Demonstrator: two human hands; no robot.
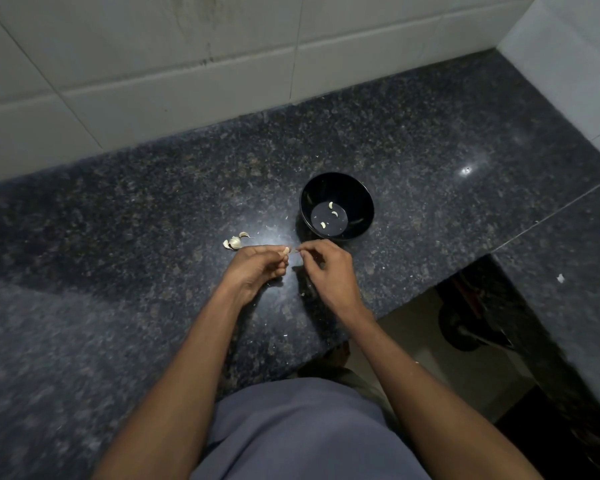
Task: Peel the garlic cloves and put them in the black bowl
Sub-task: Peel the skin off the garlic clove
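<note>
You stand at a dark speckled granite tabletop [153,220] under white wall tiles. A round black bowl [361,199] sits just beyond your hands, with three pale peeled garlic cloves [330,205] inside. Your left hand [257,268] pinches a small pale clove [286,250]; your right hand [329,268] pinches its thin skin. Pull the skin away steadily, holding the clove firm. Unpeeled garlic pieces [235,242] lie left.
</note>
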